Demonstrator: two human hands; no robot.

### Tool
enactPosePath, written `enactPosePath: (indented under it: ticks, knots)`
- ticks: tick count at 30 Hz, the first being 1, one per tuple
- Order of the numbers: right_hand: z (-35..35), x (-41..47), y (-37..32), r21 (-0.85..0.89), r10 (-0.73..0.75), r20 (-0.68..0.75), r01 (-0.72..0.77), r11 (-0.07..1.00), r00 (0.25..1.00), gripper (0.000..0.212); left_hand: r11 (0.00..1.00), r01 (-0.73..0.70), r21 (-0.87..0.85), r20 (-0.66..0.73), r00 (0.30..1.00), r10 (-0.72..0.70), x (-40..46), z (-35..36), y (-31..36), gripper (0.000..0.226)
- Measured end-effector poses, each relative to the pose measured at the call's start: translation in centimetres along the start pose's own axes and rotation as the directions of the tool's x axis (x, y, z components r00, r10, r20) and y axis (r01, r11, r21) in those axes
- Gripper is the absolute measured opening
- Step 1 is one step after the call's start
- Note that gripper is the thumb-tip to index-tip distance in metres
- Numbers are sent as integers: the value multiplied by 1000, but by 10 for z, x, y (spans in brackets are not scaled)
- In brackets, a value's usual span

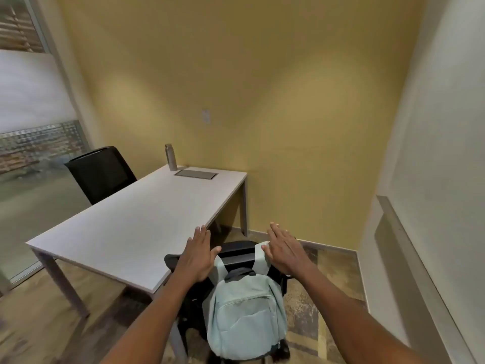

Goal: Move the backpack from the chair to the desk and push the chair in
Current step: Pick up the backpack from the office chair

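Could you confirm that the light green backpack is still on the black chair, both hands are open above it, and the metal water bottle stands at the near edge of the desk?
Not quite: the head view shows the water bottle at the far end of the desk, by the yellow wall. The rest holds: the light green backpack sits on the black chair, with the left hand and right hand open above it.
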State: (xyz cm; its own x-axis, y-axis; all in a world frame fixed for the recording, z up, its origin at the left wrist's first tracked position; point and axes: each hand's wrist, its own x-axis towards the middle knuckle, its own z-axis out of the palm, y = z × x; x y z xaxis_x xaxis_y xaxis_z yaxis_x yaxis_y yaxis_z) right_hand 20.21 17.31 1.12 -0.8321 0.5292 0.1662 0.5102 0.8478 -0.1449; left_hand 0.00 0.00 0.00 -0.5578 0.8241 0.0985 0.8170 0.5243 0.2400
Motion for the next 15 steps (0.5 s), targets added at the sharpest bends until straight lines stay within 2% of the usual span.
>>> enactPosePath:
  ticks: [4,8,12,15]
  knots:
    - [17,-5,1,41,12,144,-18,999,990,54,998,43,46,136,990,-49,-1,22,2,67]
    - [25,-1,7,59,32,105,-38,997,994,45,995,100,27,95,990,-103,-2,40,5,64]
    - [27,18,3,69,125,103,-133,989,987,60,990,139,1,53,989,-139,-5,47,6,72]
    - [30,34,-10,132,267,87,-276,952,960,71,988,155,-16,37,987,-154,-9,49,7,76]
